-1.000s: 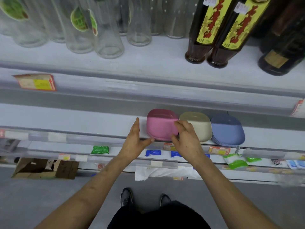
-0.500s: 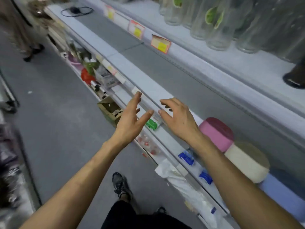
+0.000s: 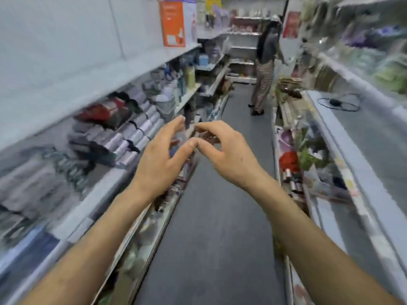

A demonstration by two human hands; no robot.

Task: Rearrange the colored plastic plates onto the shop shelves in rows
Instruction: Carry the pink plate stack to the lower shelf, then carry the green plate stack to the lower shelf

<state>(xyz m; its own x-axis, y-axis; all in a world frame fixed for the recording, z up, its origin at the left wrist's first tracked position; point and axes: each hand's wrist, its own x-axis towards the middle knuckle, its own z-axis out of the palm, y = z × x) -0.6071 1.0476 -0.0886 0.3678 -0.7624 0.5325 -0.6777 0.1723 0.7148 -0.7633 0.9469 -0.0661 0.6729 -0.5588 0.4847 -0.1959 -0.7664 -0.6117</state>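
No plates are in view now. My left hand (image 3: pixel 161 160) and my right hand (image 3: pixel 226 154) hover side by side in mid-air over the aisle, thumbs nearly touching, fingers loosely curved and holding nothing. The shelf (image 3: pixel 372 148) that carried the plates runs along the right side, blurred by motion.
A grey aisle floor (image 3: pixel 211 227) stretches ahead between two shelf units. The left shelves (image 3: pixel 105 137) hold packed goods. A person (image 3: pixel 264 69) stands at the far end of the aisle. A black cable (image 3: pixel 339 102) lies on the right shelf.
The view has swung left, from facing the pink, cream and blue plate stacks to looking down the aisle. Both hands left the pink stack and now hang empty in the air.
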